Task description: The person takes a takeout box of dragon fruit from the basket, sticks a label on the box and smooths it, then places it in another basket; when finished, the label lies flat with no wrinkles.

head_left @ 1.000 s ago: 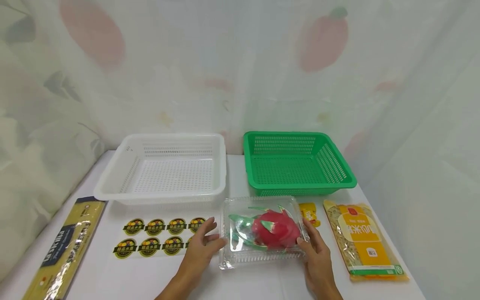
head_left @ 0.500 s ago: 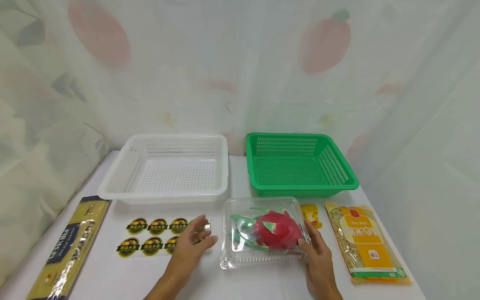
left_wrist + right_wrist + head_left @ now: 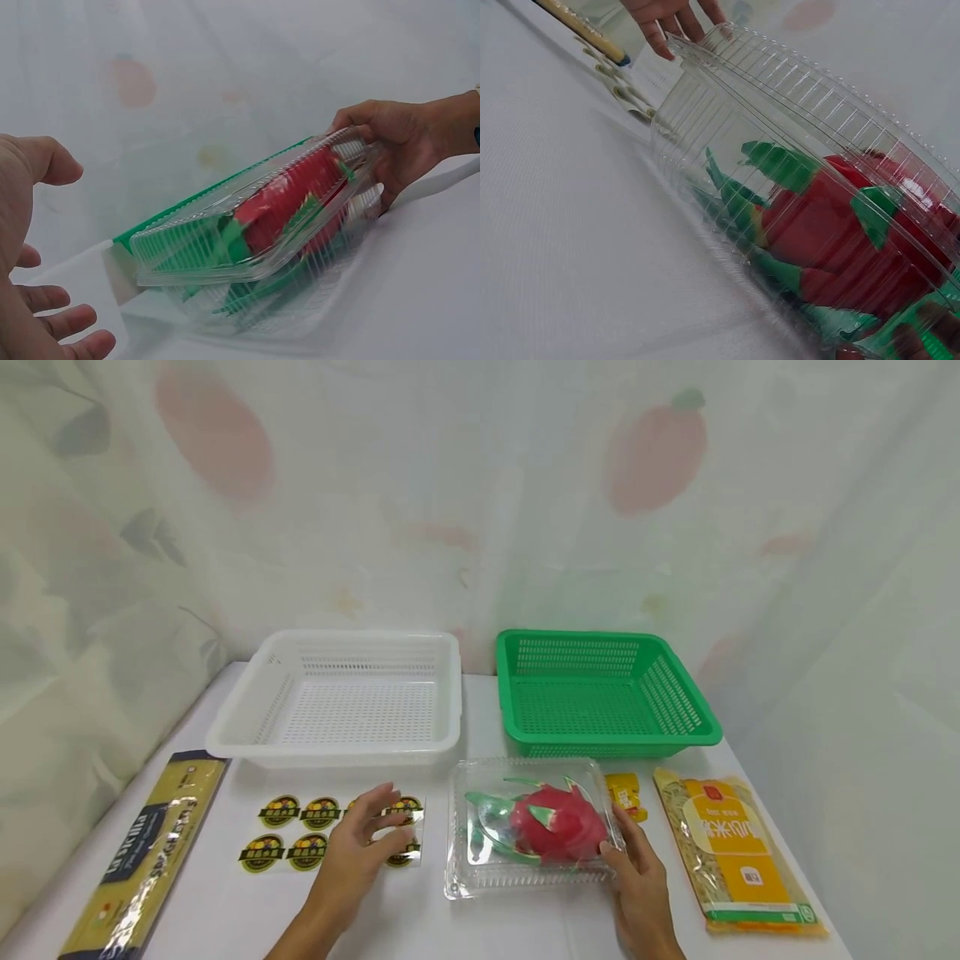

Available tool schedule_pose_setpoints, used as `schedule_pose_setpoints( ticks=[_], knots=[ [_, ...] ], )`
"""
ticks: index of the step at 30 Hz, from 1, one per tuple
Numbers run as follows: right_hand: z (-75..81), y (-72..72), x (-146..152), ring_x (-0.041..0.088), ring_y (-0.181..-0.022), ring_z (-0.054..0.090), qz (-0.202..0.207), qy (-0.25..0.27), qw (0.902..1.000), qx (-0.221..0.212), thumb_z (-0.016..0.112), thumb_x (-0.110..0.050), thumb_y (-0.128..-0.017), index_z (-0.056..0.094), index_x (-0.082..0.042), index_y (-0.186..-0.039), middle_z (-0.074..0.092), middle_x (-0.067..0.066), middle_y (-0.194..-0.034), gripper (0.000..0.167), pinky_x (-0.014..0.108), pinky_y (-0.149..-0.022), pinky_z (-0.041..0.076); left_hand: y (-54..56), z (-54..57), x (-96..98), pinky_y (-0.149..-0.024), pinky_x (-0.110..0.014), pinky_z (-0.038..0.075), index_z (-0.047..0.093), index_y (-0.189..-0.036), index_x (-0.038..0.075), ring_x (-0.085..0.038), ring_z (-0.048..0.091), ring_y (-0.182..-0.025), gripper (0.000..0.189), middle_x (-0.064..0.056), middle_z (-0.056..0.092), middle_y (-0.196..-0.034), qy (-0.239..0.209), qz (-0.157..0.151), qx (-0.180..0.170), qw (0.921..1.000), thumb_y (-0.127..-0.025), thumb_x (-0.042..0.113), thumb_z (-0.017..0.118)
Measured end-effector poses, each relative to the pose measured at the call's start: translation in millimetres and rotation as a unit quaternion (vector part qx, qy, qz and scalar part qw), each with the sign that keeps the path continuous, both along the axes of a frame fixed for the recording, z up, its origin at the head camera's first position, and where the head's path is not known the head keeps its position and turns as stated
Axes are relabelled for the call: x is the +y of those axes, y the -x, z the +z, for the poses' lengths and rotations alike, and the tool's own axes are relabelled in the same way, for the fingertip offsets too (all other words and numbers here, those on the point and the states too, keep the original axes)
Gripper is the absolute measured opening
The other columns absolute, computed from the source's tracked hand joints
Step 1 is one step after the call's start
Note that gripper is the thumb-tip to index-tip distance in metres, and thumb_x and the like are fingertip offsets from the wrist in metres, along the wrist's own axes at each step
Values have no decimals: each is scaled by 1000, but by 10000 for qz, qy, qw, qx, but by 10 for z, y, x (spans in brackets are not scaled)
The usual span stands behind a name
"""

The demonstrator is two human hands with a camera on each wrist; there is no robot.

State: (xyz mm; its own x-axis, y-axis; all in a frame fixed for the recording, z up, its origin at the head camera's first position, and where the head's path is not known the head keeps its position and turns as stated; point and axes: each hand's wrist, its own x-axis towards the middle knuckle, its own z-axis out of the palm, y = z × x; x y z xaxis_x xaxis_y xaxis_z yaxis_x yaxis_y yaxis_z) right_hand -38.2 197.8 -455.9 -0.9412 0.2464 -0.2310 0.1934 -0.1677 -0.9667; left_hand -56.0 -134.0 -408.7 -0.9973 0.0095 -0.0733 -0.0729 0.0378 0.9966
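A clear plastic clamshell box (image 3: 487, 768) lies lidded on the table, with a red dragon fruit (image 3: 558, 822) and its green leafy tips visible inside. My right hand (image 3: 641, 881) grips the box's right end, thumb at the lid's edge and fingers along the side. Left of the box, my left hand (image 3: 352, 852) hovers over a sheet of round black-and-gold fruit stickers (image 3: 307, 852), covering some of them. In the left wrist view, the left fingers (image 3: 67, 324) spread apart with nothing between them. The right wrist view shows the dragon fruit (image 3: 832, 232) close up through the ribbed wall.
Behind stand a white basket (image 3: 337, 750) and a green basket (image 3: 615, 742). A spaghetti pack (image 3: 150, 852) lies at the left edge. On the right are a noodle pack (image 3: 738, 852) and a small yellow packet (image 3: 626, 795), close to the box.
My left hand has left the box's left side and moved left over the sticker sheet. My right hand keeps its hold on the box, and the head view has shifted slightly.
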Motion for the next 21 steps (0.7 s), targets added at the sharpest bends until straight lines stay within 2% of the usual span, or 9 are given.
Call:
schedule_pose_setpoints(
  ticks=[8,13,21],
  knots=[
    [-10,7,4,19,-137,26,-9,-61,10000,-71,62,-21,-95,35,-19,-150,30,-1,-151,61,20,-92,41,8,11,-88,-85,-27,48,42,-140,5,-34,51,-117,63,-9,48,-136,67,43,373,9993,-84,1,70],
    [-5,9,-4,19,-137,26,-22,-118,9997,-193,61,-21,-95,34,-20,-150,29,0,-152,61,22,-93,41,22,7,-143,-85,-30,50,42,-141,4,-29,51,-117,63,-9,48,-136,171,54,478,9987,-84,2,71],
    [-13,13,2,19,-137,25,-12,-74,9998,-204,62,-21,-95,34,-21,-150,29,-2,-152,61,24,-93,41,44,-8,-258,-90,-26,44,41,-141,2,-31,50,-116,61,-10,49,-134,316,71,961,9948,-86,0,69]
  ],
)
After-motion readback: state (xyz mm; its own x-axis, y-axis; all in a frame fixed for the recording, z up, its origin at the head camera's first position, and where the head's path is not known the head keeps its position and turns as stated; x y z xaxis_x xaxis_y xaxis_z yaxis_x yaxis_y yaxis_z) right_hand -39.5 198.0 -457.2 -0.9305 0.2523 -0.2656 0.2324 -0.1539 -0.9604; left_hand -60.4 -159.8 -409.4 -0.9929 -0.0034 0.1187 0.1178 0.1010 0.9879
